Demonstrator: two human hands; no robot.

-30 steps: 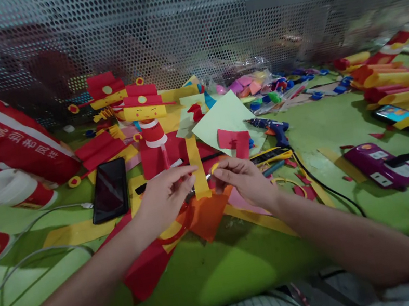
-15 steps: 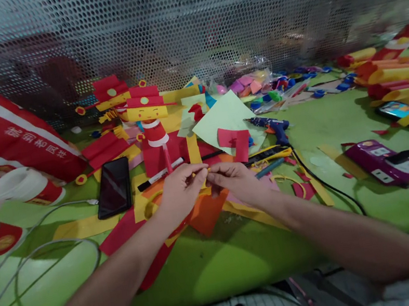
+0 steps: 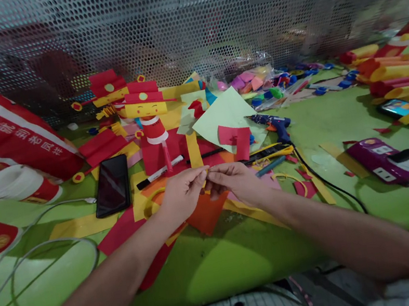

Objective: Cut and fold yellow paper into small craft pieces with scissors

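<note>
Near the middle of the frame, the left hand [image 3: 182, 194] and the right hand [image 3: 235, 182] meet at the fingertips, each grip closed in a pinch on a small yellow piece [image 3: 205, 172]. Only a sliver of it shows between the fingers, so which way it points and how its long axis lies cannot be told. Just above the hands, a yellow paper strip [image 3: 193, 147] has its long axis running up and down the frame, its lower end hidden by the hands. To its left, a white marker [image 3: 162, 171] slants from lower left to upper right, its black end at lower left. Orange paper [image 3: 205, 215] lies below the hands, on the green table [image 3: 223, 260]. Right of the hands, a teal pen [image 3: 271, 166] tilts up toward the right, beneath a yellow-and-black cutter [image 3: 268, 153]. Above them, the blue glue gun [image 3: 278, 124] points its nozzle left, its handle slanting downward. A pale green sheet [image 3: 221, 115] lies left of the nozzle, and a paper figure [image 3: 146, 110] with a red hat stands upright, left of centre in the upper half of the frame.
</note>
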